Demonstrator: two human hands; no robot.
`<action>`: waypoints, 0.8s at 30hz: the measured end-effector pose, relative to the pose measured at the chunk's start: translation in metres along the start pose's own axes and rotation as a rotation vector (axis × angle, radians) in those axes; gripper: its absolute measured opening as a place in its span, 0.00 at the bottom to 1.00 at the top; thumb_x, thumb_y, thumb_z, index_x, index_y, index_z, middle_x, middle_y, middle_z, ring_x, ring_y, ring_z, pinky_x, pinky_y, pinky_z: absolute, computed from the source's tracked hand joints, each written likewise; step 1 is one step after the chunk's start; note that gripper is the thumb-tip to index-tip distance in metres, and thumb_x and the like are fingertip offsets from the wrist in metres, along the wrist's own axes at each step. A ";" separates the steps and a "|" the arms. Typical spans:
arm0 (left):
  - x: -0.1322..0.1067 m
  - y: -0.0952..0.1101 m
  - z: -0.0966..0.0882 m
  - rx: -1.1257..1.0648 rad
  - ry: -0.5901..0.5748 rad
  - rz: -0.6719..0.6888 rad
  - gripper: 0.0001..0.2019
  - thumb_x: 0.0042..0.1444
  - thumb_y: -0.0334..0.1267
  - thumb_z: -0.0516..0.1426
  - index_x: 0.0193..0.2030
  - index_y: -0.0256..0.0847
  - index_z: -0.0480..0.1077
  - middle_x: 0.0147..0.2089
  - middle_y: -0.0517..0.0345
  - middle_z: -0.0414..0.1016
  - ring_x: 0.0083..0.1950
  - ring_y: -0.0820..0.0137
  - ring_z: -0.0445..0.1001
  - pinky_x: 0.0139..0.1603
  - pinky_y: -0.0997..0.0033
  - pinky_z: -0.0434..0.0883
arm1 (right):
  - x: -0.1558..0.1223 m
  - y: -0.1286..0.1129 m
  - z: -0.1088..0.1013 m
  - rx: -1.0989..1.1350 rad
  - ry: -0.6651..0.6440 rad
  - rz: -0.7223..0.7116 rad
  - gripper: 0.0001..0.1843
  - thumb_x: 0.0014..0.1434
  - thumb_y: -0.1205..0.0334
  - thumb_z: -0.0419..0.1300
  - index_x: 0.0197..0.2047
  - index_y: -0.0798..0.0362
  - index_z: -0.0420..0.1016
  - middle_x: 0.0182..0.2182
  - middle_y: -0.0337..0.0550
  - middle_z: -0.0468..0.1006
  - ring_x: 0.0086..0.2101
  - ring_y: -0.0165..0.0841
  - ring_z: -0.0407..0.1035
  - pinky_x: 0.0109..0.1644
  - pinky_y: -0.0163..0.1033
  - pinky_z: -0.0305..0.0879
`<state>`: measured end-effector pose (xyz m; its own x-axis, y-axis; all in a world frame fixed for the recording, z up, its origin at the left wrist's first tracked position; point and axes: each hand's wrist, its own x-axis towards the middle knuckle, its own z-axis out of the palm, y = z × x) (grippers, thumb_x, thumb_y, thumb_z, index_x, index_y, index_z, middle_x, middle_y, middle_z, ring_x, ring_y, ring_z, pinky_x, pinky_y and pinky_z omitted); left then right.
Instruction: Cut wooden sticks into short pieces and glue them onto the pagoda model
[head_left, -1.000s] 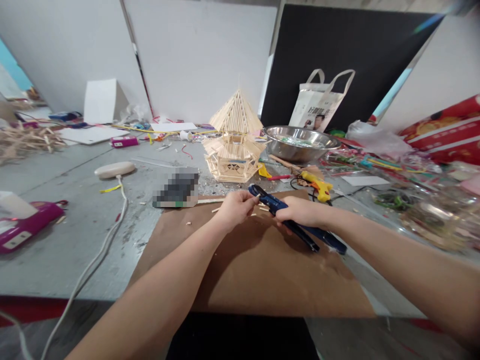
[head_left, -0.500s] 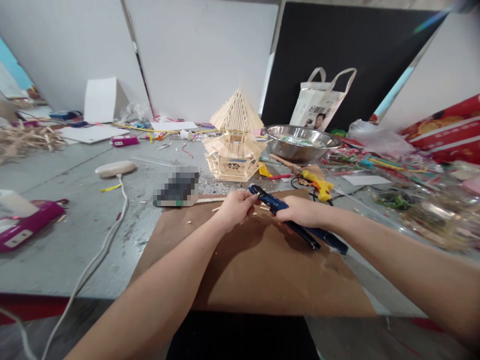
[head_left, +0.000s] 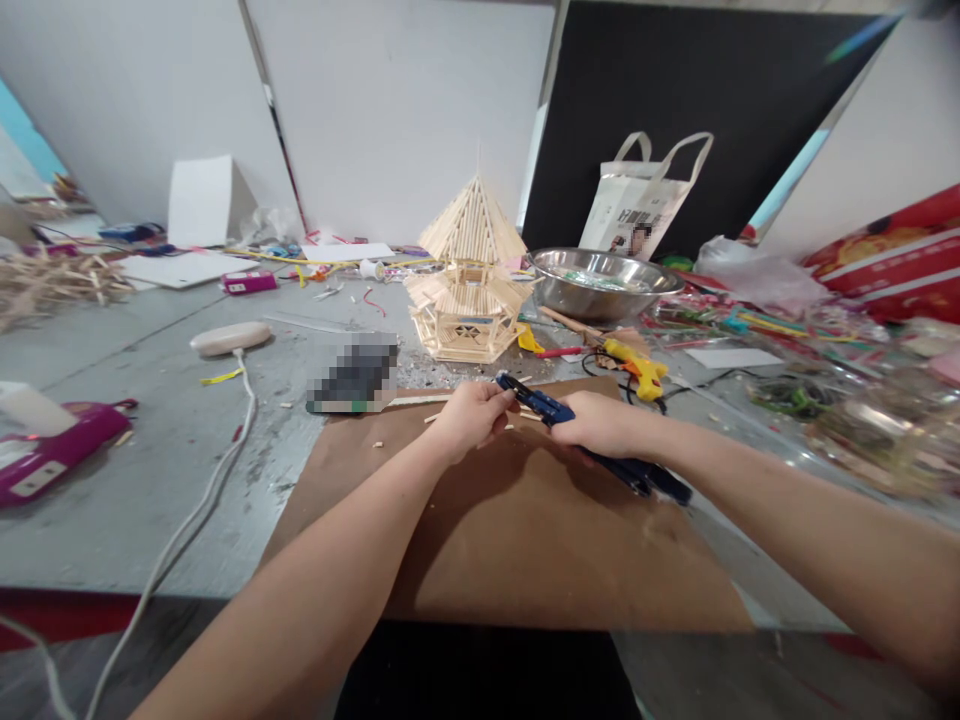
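My right hand (head_left: pixel 600 424) is closed around the blue handles of a pair of cutters (head_left: pixel 536 401), whose jaws point left over a brown paper sheet (head_left: pixel 517 540). My left hand (head_left: pixel 472 415) pinches a thin wooden stick (head_left: pixel 523 411) right at the cutter's jaws. Small cut wood bits lie on the paper beside the hands. Behind them stands a small pavilion model (head_left: pixel 469 275) built of wooden sticks.
A steel bowl (head_left: pixel 604 285), a yellow glue gun (head_left: pixel 634 366), a white tote bag (head_left: pixel 637 205) and coloured clutter fill the right. A blurred flat object (head_left: pixel 352 375), a white cable (head_left: pixel 195 510) and a pink device (head_left: pixel 52 445) lie left. Loose sticks pile at far left (head_left: pixel 45 280).
The cutter handles have drawn closer together in my right hand. Both hands stay at the same spot on the paper.
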<state>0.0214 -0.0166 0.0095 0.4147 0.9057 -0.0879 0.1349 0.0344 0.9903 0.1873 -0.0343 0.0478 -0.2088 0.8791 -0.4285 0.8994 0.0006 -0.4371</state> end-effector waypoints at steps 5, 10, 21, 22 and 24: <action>0.001 -0.003 0.000 0.005 -0.011 -0.009 0.13 0.56 0.36 0.46 0.24 0.34 0.63 0.08 0.69 0.54 0.07 0.84 0.48 0.10 0.82 0.42 | 0.000 -0.001 0.000 -0.049 0.009 0.012 0.06 0.41 0.61 0.48 0.19 0.54 0.62 0.13 0.41 0.70 0.14 0.31 0.63 0.18 0.33 0.58; 0.001 -0.002 0.000 0.007 -0.005 -0.036 0.12 0.56 0.35 0.46 0.24 0.34 0.63 0.08 0.70 0.53 0.07 0.84 0.48 0.11 0.82 0.43 | -0.001 -0.003 0.000 -0.077 0.013 0.019 0.05 0.40 0.62 0.48 0.20 0.54 0.61 0.13 0.41 0.69 0.15 0.31 0.64 0.19 0.33 0.58; 0.001 -0.004 0.001 0.045 -0.010 -0.023 0.11 0.54 0.36 0.46 0.24 0.35 0.63 0.10 0.69 0.55 0.08 0.83 0.49 0.10 0.82 0.45 | -0.005 -0.007 0.004 -0.135 0.074 0.070 0.08 0.42 0.62 0.48 0.24 0.55 0.67 0.12 0.42 0.69 0.14 0.32 0.64 0.18 0.33 0.57; 0.002 -0.005 0.001 0.058 -0.006 -0.021 0.11 0.54 0.35 0.47 0.24 0.35 0.63 0.10 0.69 0.55 0.08 0.83 0.49 0.10 0.82 0.45 | -0.004 -0.007 0.005 -0.142 0.080 0.082 0.09 0.42 0.62 0.48 0.23 0.55 0.67 0.12 0.42 0.69 0.14 0.32 0.64 0.18 0.33 0.57; 0.004 -0.007 0.002 0.087 0.004 -0.024 0.10 0.53 0.35 0.47 0.24 0.35 0.63 0.10 0.69 0.55 0.08 0.83 0.50 0.11 0.82 0.46 | -0.003 -0.007 0.006 -0.151 0.085 0.099 0.09 0.43 0.61 0.49 0.22 0.55 0.67 0.11 0.43 0.69 0.14 0.32 0.64 0.18 0.33 0.57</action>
<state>0.0236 -0.0145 0.0018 0.4072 0.9066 -0.1106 0.2221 0.0192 0.9748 0.1794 -0.0399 0.0471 -0.0893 0.9154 -0.3924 0.9626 -0.0219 -0.2702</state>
